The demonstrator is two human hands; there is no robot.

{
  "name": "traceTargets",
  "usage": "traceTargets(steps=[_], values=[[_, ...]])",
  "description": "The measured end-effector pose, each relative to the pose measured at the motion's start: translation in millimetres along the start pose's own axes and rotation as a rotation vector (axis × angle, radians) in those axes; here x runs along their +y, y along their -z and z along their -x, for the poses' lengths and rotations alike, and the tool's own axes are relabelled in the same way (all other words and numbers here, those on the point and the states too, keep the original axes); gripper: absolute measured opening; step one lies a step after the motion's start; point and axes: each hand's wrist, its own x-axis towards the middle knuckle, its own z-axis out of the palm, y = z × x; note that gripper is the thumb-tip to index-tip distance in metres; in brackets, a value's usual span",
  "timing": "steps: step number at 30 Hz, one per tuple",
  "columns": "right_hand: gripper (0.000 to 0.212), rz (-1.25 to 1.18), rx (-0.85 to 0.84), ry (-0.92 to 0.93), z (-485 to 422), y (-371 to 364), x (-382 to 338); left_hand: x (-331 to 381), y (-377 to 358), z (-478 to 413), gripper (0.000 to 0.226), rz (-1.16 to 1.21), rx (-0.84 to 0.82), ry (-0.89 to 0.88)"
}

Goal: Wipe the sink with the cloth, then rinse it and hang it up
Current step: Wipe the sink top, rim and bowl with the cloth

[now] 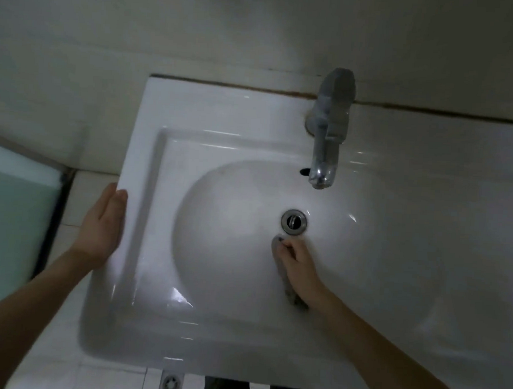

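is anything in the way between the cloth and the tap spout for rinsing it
Nothing visible. The right hand presses the crumpled grey cloth on the white ceramic basin, just in front of the round metal drain. Only bare basin and the flush drain lie between it and the chrome tap spout.

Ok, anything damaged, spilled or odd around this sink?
Only the dark brown cracked seam where the white ceramic sink meets the wall looks worn. Otherwise normal: the right hand presses the grey cloth beside the metal drain; the left hand rests against the sink's edge.
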Motion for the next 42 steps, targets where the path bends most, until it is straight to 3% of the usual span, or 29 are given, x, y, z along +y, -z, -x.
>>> traceTargets(steps=[4,10,14,17,23,29,34,37,40,42], values=[[0.004,-0.564,0.126,0.001,-22,-3,-62,0,-1,2,0.025,0.087,-0.001,-0.037],[0.017,-0.609,0.568,0.042,-87,-53,-106,1,2,3,0.023,0.081,-0.045,-0.025],[0.023,-0.719,0.638,-0.007,-94,-95,-129,-20,1,-7,0.029,0.159,-0.049,-0.056],[0.019,-0.681,0.502,0.091,-84,-113,-142,-24,2,-10,0.034,0.171,-0.062,-0.062],[0.009,-0.373,-0.048,0.435,-31,-121,-127,-15,3,-6,0.024,0.146,-0.072,-0.05],[0.014,-0.042,-0.499,0.558,32,-78,-92,-7,8,1,0.023,0.066,-0.067,-0.044],[0.015,0.22,-0.633,0.629,57,-11,-60,5,8,9,0.04,-0.101,-0.077,0.009],[0.019,0.364,-0.661,0.477,57,37,-21,11,12,8,0.042,-0.254,-0.097,0.094],[0.033,0.514,-0.569,0.289,58,90,21,25,11,4,0.036,-0.455,-0.038,0.093],[0.023,0.632,-0.509,0.241,60,127,37,48,2,3,0.038,-0.531,-0.023,0.037]])
